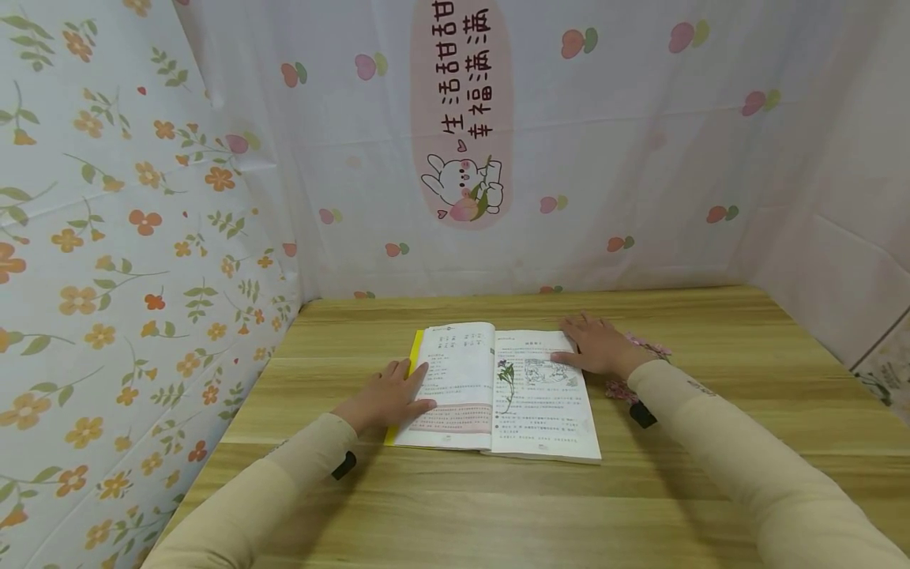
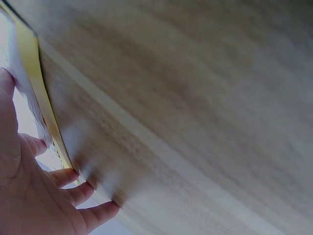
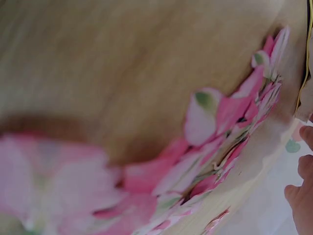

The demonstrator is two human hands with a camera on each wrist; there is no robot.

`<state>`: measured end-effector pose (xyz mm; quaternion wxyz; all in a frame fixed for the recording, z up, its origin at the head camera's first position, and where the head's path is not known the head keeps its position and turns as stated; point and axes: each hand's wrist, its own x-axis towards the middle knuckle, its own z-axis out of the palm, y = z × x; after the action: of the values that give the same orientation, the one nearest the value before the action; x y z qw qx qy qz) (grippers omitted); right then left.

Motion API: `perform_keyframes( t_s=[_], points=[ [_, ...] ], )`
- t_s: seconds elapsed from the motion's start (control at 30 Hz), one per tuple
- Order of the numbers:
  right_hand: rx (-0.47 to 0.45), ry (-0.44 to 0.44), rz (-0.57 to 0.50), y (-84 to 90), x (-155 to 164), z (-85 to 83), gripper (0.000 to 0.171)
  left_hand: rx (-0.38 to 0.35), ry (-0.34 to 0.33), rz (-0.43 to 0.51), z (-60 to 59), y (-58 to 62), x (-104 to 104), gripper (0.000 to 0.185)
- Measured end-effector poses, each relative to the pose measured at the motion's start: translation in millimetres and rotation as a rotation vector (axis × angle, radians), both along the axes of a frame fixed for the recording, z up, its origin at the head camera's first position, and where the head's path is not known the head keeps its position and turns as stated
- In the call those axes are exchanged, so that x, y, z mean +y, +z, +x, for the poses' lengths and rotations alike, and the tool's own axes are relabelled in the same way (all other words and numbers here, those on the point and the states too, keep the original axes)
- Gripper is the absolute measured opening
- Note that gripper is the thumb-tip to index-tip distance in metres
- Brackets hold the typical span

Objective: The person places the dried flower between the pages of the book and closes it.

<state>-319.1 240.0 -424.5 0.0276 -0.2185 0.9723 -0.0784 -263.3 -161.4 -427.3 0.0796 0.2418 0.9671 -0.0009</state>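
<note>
Both hands, left (image 1: 389, 393) and right (image 1: 596, 344), lie flat, gripping nothing, pressing the open yellow-covered paper book (image 1: 498, 391) at mid-frame on the wooden desk (image 1: 711, 490). Lifting either could let pages flip, perhaps nudging the blurred pink flowers (image 1: 626, 387).

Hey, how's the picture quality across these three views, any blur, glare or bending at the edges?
Head view: evenly lit and sharp on the open book, with soft shadows under the sleeves; the wooden table edges bow outward, so there is wide-angle distortion. Left wrist view: table grain smeared, the left hand soft, the page area washed out. Right wrist view: pink flowers very close and heavily out of focus.
</note>
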Motion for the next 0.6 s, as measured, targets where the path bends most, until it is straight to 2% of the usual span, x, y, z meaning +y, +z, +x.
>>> perform_keyframes(
  t_s=[0.17, 0.27, 0.4, 0.6],
  points=[
    [0.012, -0.001, 0.029, -2.6, 1, -0.1, 0.089, 0.002, -0.005, 0.003, 0.9, 0.4, 0, 0.081],
    [0.026, -0.003, -0.013, -1.6, 0, 1.8, 0.087, 0.004, -0.005, 0.0, 0.9, -0.1, 1, 0.08],
    [0.025, -0.031, -0.179, 1.4, -4, 5.0, 0.079, 0.003, -0.011, 0.002, 1.6, 1.2, 1, 0.08],
    [-0.136, -0.139, -0.563, 16.0, -11, 11.0, 0.077, -0.012, -0.014, 0.021, 3.7, 5.5, 1, 0.079]
  ],
)
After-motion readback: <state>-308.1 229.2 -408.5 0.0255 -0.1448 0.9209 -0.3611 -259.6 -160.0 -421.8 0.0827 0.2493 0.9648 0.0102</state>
